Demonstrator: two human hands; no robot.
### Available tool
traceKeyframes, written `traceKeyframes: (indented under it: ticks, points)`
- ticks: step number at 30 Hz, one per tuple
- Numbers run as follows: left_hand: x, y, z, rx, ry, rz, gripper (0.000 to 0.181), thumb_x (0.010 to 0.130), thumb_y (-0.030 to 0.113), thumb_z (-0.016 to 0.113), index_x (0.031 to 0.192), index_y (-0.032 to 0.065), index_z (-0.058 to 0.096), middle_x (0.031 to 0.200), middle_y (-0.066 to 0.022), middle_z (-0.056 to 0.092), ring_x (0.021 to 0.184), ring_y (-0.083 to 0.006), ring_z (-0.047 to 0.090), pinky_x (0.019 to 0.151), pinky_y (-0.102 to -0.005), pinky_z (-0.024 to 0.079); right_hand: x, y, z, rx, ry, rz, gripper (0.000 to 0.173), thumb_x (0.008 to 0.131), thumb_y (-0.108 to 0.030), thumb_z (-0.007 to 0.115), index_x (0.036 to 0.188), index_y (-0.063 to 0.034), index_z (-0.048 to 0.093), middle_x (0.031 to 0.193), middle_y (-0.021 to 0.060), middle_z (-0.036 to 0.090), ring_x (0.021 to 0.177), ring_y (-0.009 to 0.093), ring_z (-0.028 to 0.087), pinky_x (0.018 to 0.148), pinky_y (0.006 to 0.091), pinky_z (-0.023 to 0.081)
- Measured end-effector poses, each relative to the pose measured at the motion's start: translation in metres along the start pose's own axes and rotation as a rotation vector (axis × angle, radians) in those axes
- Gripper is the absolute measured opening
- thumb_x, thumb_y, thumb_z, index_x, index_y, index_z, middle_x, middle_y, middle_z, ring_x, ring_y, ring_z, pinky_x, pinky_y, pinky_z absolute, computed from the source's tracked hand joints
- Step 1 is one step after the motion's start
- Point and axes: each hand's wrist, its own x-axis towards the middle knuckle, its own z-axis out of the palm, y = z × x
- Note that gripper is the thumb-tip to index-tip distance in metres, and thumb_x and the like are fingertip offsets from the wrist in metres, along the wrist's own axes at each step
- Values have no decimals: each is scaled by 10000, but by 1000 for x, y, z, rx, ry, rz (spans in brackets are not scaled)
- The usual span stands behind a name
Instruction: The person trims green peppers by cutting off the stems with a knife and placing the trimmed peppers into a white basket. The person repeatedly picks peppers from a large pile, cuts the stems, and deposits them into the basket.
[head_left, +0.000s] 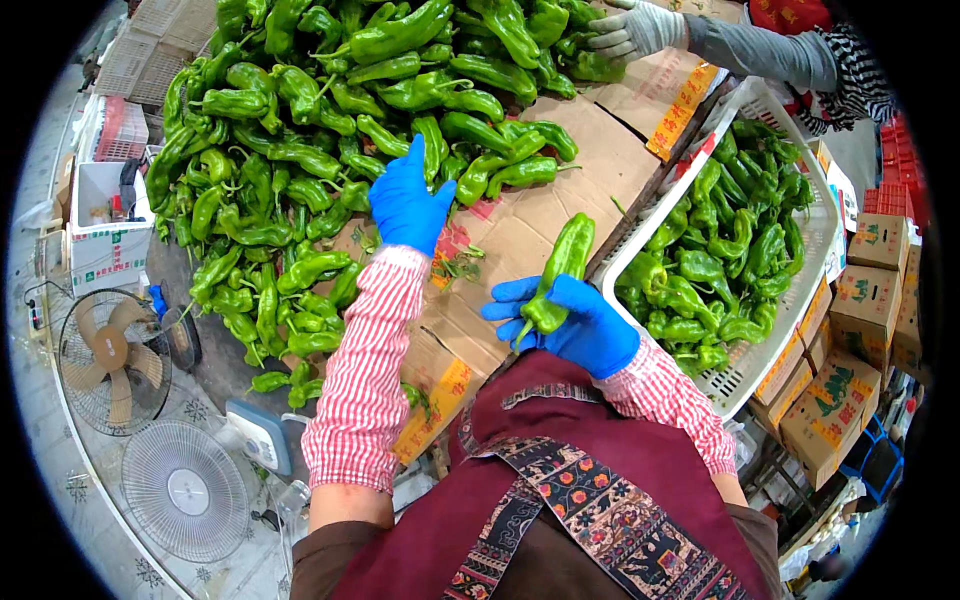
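My left hand (411, 199), in a blue glove, reaches over the near edge of a big pile of green peppers (300, 161), its index finger pointing at them. Its fingers are spread and nothing shows in it, though the palm side is hidden. Before my apron, my right hand (581, 322), also blue-gloved, holds one long green pepper (566, 259) between thumb and fingers, stem towards me. Flattened cardboard (592, 154) lies under the pile. To the right stands a white plastic crate (821, 202) partly filled with green peppers (705, 277).
A co-worker's gloved hand (637, 31) touches the pile's far right side. Cardboard boxes (836, 412) are stacked beyond the crate. Two fans (184, 491), a scale-like device (259, 435) and a white foam box (112, 251) stand on the left. Stem scraps (459, 266) lie on the cardboard.
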Motion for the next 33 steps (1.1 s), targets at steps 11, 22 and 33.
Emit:
traceKeyframes:
  ticks: [11, 22, 33]
  points:
    - [-17, -44, -22, -913, -73, -501, 465, 974, 408, 548, 1081, -29, 664, 857, -148, 713, 606, -188, 631, 575, -339, 494, -4, 6, -21, -295, 301, -240, 353, 874, -195, 666, 1150, 24, 645, 1177, 154, 660, 1055, 233, 635, 955, 358, 484]
    - [-108, -23, -63, -1901, -460, -715, 540, 1047, 448, 328, 929, 29, 647, 521, -32, 520, 426, -155, 436, 624, -356, 486, 8, -1, -8, -257, 247, -240, 597, 846, -192, 639, 1395, -29, 470, 1390, 161, 524, 1201, 251, 566, 1001, 378, 456]
    - [-141, 44, -71, -2091, -1250, -555, 765, 1032, 573, 204, 390, 179, 336, 342, -31, 320, 308, -190, 334, 584, -352, 501, 3, -3, 5, -111, -13, -384, 760, 863, -210, 619, 1510, -27, 265, 1410, 201, 495, 1292, 344, 498, 1117, 483, 361]
